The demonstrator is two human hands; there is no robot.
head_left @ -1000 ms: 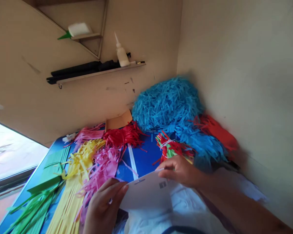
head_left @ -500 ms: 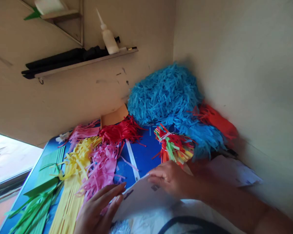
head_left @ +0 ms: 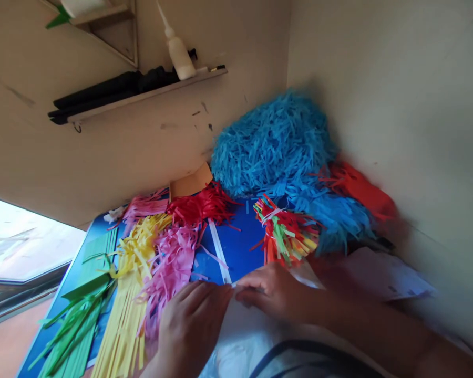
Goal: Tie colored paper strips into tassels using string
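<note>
Both my hands are close together over the near edge of the table. My left hand has its fingertips pressed together at the upper corner of a white sheet of paper. Beside it, my right hand pinches the same corner. The hands hide part of the sheet, and its lower part is blurred over pale plastic-like material. Just beyond my right hand lies a tied bundle of multicoloured paper strips. Pink fringed paper is nearest to my left hand.
Yellow fringe, green strips and red fringe cover the left of the blue table. A blue fringe heap fills the corner, with red paper beside it. A glue bottle stands on the wall shelf.
My left hand has moved right and up, from the sheet's left side to its top corner beside my right hand. Its spread fingers have closed. The view has shifted slightly.
</note>
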